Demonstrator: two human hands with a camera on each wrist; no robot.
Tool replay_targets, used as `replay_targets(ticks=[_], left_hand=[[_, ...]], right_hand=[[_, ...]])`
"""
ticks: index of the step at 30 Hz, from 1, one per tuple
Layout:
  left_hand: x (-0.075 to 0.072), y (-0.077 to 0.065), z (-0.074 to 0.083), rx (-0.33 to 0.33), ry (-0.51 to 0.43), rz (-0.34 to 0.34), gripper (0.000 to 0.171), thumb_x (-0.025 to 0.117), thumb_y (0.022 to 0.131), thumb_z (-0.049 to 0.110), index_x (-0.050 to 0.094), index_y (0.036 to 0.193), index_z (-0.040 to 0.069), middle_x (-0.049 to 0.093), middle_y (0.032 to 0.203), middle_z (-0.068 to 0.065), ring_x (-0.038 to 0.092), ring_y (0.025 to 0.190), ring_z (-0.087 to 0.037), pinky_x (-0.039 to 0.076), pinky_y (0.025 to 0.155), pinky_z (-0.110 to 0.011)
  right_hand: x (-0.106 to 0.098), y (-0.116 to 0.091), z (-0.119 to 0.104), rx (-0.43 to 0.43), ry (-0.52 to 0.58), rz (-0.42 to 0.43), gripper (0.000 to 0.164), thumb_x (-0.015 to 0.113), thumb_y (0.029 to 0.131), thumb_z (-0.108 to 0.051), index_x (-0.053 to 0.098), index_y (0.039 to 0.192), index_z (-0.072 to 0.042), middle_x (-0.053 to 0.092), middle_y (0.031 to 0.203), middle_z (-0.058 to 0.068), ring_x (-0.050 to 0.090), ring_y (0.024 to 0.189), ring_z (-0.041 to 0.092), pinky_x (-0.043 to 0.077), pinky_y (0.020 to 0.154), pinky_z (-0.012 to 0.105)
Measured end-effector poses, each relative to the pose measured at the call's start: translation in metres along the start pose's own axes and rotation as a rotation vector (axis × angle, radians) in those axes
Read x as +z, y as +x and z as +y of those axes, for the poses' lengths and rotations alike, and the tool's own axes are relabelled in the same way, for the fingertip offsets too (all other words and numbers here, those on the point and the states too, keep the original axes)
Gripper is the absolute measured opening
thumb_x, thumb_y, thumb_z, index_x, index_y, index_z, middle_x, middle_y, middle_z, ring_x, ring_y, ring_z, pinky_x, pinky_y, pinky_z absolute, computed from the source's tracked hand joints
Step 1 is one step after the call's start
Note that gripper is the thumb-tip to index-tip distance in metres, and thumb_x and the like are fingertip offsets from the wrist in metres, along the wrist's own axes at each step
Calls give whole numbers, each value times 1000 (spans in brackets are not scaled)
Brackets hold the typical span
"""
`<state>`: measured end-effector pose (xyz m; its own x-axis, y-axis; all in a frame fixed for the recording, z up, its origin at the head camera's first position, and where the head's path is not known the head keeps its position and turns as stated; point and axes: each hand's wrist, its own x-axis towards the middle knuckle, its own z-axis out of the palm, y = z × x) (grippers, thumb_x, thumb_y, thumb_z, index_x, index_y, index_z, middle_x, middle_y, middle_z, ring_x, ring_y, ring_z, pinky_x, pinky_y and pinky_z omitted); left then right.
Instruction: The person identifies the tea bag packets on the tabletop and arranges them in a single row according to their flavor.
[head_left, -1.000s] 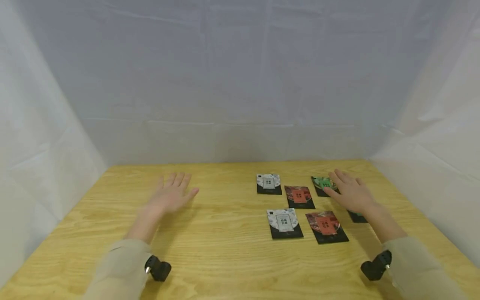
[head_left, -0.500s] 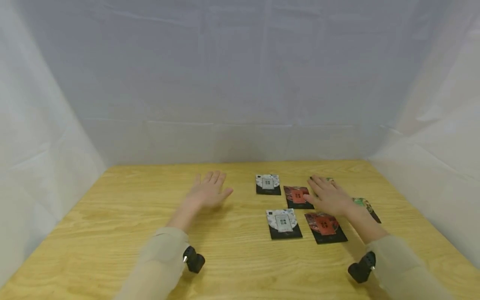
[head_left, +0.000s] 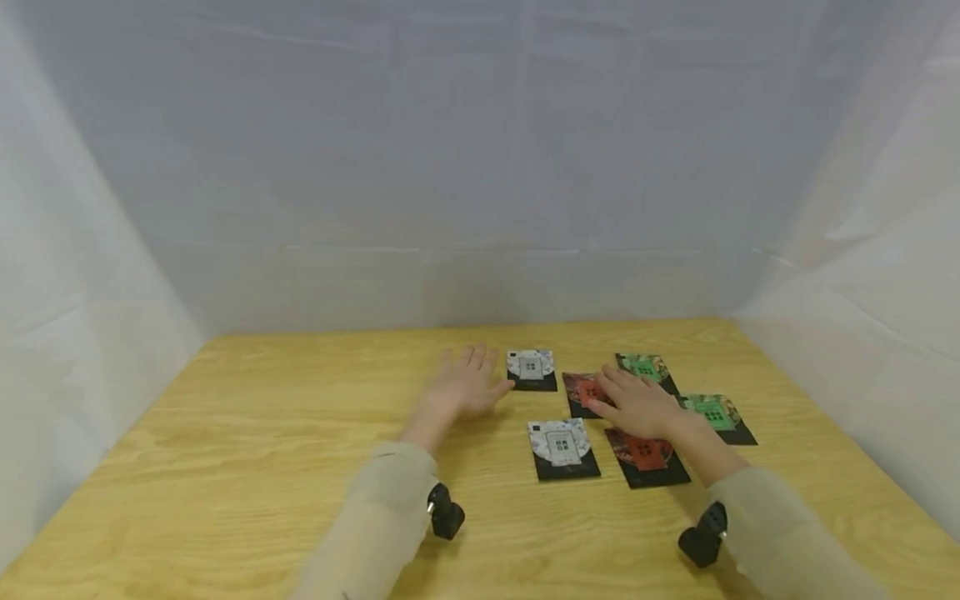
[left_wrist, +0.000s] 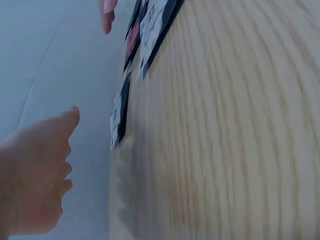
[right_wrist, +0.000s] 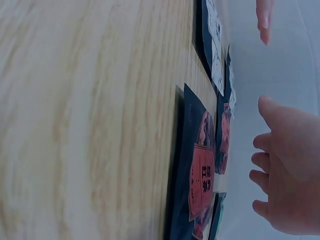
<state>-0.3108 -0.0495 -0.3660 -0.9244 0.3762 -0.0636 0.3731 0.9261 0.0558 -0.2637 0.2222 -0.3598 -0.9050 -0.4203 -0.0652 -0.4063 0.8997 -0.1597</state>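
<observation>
My left hand (head_left: 465,390) hovers over the table just left of the far white-and-black packet (head_left: 531,371), fingers spread and holding nothing. Above the red packets is my right hand (head_left: 641,406), palm down, its fingers extended; it partly covers the far red packet (head_left: 579,392) and the top of the near red packet (head_left: 648,458). Nearer me lies another white packet (head_left: 564,450). Two green packets, one behind (head_left: 647,367) and one at the right (head_left: 716,414), lie flat. Both wrist views show a gap between hand and tabletop.
The wooden table (head_left: 262,450) has white sheeting behind it (head_left: 450,167) and on both sides. A small black camera sits on each wrist, left (head_left: 446,512) and right (head_left: 703,537), over beige sleeves.
My left hand has swept right toward the far white packet. The right hand has moved left, off the green packets and over the red ones. The packets have stayed in place.
</observation>
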Motion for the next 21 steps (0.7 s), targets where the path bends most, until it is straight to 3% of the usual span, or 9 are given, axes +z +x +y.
replay_targets(ticks=[8,14,21], left_hand=[[9,16,31,11,78,-59,71,18,96,59,13,151,14,9,155,-8,10,141,-25,7,112,-49],[11,18,48,-13,9,-104,69,14,96,59,11,151,16,7,155,-5,7,141,-24,3,112,-49],[14,21,57,-34,-79,-135,68,15,96,58,13,151,17,7,155,-6,7,141,-23,2,112,-48]], right_hand=[[7,5,-4,-15,27,-68,67,35,99,-45,25,145,2,20,149,25,17,136,42,11,105,63],[13,8,-7,-1,20,-119,67,32,99,-47,25,146,0,18,150,23,18,136,40,12,105,63],[13,9,-10,6,16,-168,66,32,99,-48,26,146,-1,17,151,21,20,135,41,13,104,63]])
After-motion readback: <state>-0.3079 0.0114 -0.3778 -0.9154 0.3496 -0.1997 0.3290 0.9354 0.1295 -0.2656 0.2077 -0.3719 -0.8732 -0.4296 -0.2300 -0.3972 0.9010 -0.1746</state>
